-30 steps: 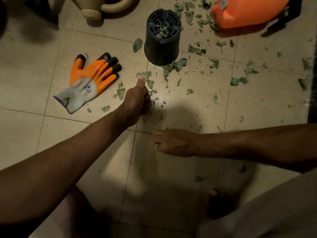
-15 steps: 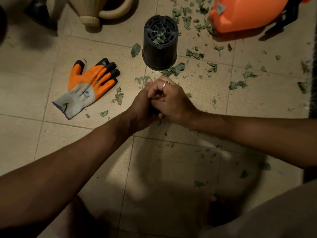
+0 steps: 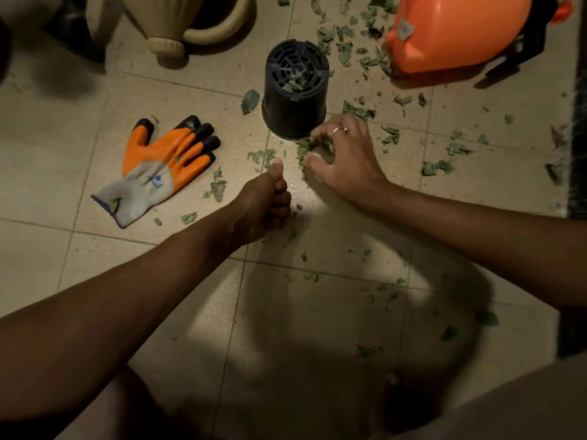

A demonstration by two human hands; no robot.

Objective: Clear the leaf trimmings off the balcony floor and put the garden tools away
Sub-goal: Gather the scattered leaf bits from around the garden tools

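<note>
Green leaf trimmings (image 3: 435,166) lie scattered over the beige tiled floor (image 3: 158,281), thickest around an upturned black plastic pot (image 3: 295,112). My right hand (image 3: 343,157), a ring on one finger, pinches a clump of trimmings on the tile right beside the pot's lower rim. My left hand (image 3: 263,204) rests on the floor just left of it, curled into a fist with the thumb pointing forward, closed over gathered trimmings that barely show. An orange and grey garden glove (image 3: 165,166) lies flat to the left.
A beige watering can (image 3: 178,23) stands at the top left. An orange sprayer tank (image 3: 454,30) sits at the top right with trimmings piled against it. A dark strip (image 3: 576,138) runs down the right edge. My knees fill the bottom of the view.
My right hand met my left hand half a second ago, then moved forward to the pot's rim and closed on a new clump. My left hand stayed in a fist.
</note>
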